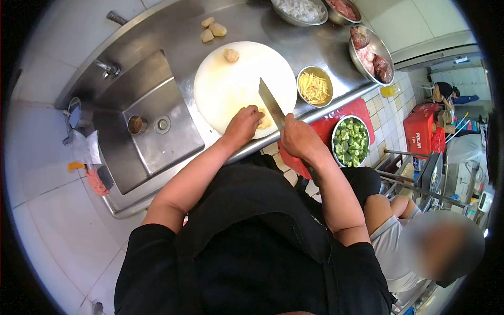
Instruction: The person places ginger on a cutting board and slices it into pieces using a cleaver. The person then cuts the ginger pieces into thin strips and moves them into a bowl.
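Observation:
My right hand [300, 137] is wrapped round the handle of a cleaver [271, 101], its blade pointing away over the round white cutting board [215, 79]. Left of the blade, my left hand [243, 126] has its fingers curled down on some cut yellow ginger [264, 123] near the board's front edge. One peeled piece of ginger [231, 55] lies at the far side of the board. More ginger chunks [212, 30] sit on the steel counter behind it. Thin ginger shreds [314, 87] fill a metal bowl just right of the board.
A steel sink [152, 115] with a small cup [137, 125] is at left. Bowls of white pieces [300, 9] and raw meat [373, 58] stand at the back right. Chopped green peppers [350, 140] fill a bowl below the counter. A person [396, 252] sits close on my right.

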### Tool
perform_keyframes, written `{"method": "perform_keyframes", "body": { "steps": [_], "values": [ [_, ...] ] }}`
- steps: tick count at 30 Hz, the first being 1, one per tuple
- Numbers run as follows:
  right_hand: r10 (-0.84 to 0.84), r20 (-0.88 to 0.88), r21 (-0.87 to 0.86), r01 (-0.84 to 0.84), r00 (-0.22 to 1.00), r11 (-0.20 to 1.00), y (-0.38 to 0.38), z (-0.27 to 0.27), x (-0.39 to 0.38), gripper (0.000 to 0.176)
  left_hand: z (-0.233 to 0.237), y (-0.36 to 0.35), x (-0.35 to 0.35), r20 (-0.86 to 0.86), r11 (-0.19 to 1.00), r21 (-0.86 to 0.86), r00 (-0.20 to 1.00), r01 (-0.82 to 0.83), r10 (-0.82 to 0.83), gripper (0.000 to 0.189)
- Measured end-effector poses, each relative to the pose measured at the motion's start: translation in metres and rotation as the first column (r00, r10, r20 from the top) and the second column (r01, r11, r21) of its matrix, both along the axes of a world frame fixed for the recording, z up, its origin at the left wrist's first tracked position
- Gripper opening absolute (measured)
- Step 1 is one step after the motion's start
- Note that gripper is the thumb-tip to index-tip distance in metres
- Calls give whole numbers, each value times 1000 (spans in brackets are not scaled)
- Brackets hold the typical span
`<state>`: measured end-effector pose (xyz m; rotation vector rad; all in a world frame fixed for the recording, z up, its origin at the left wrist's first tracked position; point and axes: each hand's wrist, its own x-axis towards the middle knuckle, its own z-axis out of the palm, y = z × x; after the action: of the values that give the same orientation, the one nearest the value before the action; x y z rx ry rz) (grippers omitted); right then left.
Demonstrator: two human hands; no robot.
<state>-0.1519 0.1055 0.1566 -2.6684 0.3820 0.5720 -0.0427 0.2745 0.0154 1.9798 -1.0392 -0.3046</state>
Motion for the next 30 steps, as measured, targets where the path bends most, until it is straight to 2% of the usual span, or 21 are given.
{"method": "perform_keyframes", "body": {
  "steps": [4,7,9,10,13,14,15,17,18,19,21,22,23,25,26,27,30],
  "values": [
    [9,-69,-35,-11,998,999,8,5,-23,23,-1,1,2,-20,1000,2,1000,-1,1,24],
    [-8,-49,-111,2,999,994,19,-25,-57,22,-7,2,2,-51,1000,-16,999,-8,7,25],
    [-4,65,-163,15,998,987,20,-58,-74,24,-10,2,2,-25,998,-56,1000,-9,8,24],
    [-64,147,-136,84,987,987,25,-63,-75,23,-12,3,1,-23,998,-59,1000,-18,17,24],
    [-87,207,-54,100,975,994,15,-58,-50,21,-13,4,3,-29,999,-44,1000,-3,2,24],
    [-78,143,-66,88,987,994,11,-54,-33,23,-11,5,2,-28,999,-42,1000,4,-6,24],
    [-90,152,-66,101,984,993,6,-39,-15,23,-9,3,4,-21,999,-43,1000,8,-9,24],
    [-1,-16,-57,0,1000,998,0,-13,7,28,-8,2,5,-16,999,-44,1000,9,-10,24],
    [169,-62,-114,-175,984,978,-10,-33,0,31,-8,3,4,-20,999,-46,1000,2,-3,24],
    [167,-63,-115,-173,984,978,-5,-31,-9,31,-9,3,4,-20,999,-47,1000,3,-4,24],
    [-26,34,-58,27,999,998,19,-25,-40,29,-13,2,5,-39,1000,-18,999,7,-8,24],
    [-72,77,-59,76,994,995,23,-46,-55,29,-15,3,5,-43,1000,-23,999,-9,8,24],
    [-58,75,-62,62,996,996,24,-58,-59,29,-16,4,4,-51,999,-40,999,-3,1,24],
    [-130,83,-78,137,988,988,26,-65,-58,29,-16,4,6,-44,998,-59,999,7,-10,24],
    [-50,226,-52,63,973,997,15,-67,-53,28,-15,4,7,-48,998,-55,999,6,-9,25],
    [-69,231,-52,83,971,995,12,-61,-42,28,-15,4,5,-53,999,-51,998,14,-16,25],
    [-15,-4,-70,15,1000,997,3,-18,2,28,-16,3,9,-31,998,-53,999,28,-29,26]
  ]
}}
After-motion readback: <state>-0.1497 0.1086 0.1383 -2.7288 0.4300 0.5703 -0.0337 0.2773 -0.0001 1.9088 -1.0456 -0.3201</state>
